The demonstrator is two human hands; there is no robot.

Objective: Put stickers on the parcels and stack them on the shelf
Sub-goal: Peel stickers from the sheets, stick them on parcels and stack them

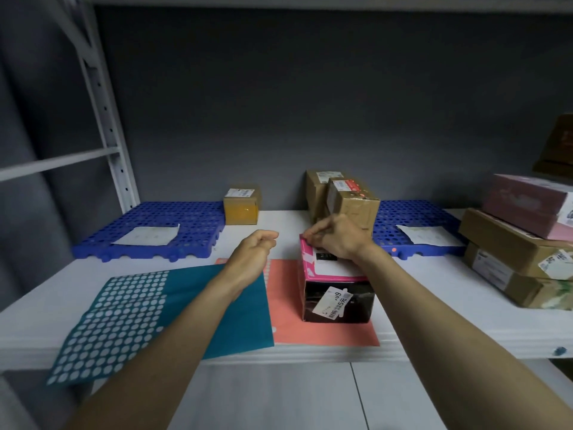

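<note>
Right hand (pixel 336 235) rests on top of the pink-and-black parcel (pixel 335 285), its fingertips (pixel 307 235) pinched together at the parcel's far left top edge; what they pinch is too small to tell. Left hand (pixel 255 248) hangs above the shelf just left of the parcel, fingers loosely curled and holding nothing.

The parcel stands upright on a salmon sticker sheet (pixel 322 327), with a white printed label (pixel 331 302) on its black front face. A teal sticker sheet (pixel 130 321) dotted with pale round stickers lies to the left, overlapping the salmon one and overhanging the front edge of the white shelf (pixel 434 308).

Further back, two blue perforated mats (pixel 161 228) (pixel 412 231) lie on the shelf, each with a sheet of paper on it. A small yellowish box (pixel 242 204) stands at the back beside the left mat, and two brown cardboard boxes (pixel 341 197) stand close together behind the right hand. On the right, a stack of brown boxes (pixel 514 262) carries a pink box (pixel 530 203) on top.
</note>
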